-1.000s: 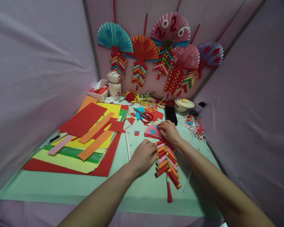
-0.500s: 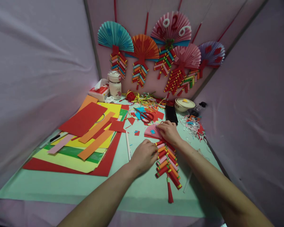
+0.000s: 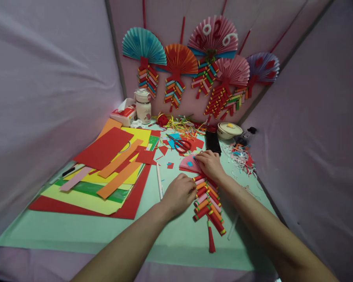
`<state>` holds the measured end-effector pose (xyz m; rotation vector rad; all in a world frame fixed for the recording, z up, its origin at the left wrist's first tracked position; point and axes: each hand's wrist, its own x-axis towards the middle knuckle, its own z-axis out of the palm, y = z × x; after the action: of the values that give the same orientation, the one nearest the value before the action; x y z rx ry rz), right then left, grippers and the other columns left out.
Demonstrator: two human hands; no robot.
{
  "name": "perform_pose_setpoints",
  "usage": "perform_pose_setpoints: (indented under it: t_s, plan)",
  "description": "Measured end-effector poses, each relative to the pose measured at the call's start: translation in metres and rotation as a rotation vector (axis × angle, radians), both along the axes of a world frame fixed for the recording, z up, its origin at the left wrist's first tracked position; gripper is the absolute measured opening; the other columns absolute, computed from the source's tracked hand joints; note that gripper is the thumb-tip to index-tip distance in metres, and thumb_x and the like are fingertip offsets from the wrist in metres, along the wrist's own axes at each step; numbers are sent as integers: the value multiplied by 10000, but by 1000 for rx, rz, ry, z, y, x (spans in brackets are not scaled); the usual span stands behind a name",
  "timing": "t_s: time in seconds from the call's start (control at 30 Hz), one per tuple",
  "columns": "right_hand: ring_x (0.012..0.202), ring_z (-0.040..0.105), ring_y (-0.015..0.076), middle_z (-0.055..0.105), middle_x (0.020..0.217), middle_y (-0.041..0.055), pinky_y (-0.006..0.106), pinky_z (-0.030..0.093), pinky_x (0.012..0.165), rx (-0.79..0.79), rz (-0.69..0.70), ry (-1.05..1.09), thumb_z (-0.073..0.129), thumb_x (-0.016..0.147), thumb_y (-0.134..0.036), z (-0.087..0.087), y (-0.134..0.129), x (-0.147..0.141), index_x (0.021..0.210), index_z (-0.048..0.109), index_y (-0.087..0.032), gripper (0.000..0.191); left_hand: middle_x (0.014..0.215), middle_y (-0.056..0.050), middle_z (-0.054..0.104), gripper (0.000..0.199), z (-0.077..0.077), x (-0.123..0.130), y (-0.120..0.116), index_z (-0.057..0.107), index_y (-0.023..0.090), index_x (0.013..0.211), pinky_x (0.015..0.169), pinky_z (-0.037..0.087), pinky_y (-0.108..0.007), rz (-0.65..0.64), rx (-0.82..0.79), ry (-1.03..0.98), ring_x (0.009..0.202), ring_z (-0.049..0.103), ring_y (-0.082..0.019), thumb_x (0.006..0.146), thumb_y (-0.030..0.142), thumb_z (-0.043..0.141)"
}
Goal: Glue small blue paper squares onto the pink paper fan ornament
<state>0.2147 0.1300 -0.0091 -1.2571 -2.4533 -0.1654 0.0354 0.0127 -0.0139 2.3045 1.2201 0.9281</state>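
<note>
A pink folded paper fan [image 3: 188, 162] with a small blue paper square on it lies on the table, a red layer under its lower edge. My right hand [image 3: 211, 165] covers its right side, fingers bent and pressed together on the paper; a speck of blue shows by the fingertips. Below the fan runs a string of paper firecrackers [image 3: 207, 201], rolled in red, orange and pink, ending in a red tassel [image 3: 211, 239]. My left hand [image 3: 180, 194] rests at the string's upper left with curled fingers, the fingertips against the rolls and partly hidden.
Red-handled scissors [image 3: 182, 145] lie among paper scraps beyond the fan. A white pen [image 3: 159, 182] is left of my left hand. Coloured paper sheets [image 3: 106, 150] are stacked at left. A black case [image 3: 213, 142], a lidded bowl [image 3: 229, 130] and a bottle [image 3: 143, 107] stand farther back.
Both hands, the fan and the firecracker string keep nearly the same places. A little blue now shows at my right fingertips.
</note>
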Motion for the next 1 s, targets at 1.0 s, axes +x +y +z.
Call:
perform_pose_setpoints:
  t_s: [1.0]
  plan:
    - [1052,539,261,726,1113,75,413,275,830,-10,-135,189,465,868,-97,20,-19,4,1030,721,-209,323,991,-42,691,259,2,-7,6,621,218,1081,858,488,-362,277,118,-170,951,595,-199,878,100,514]
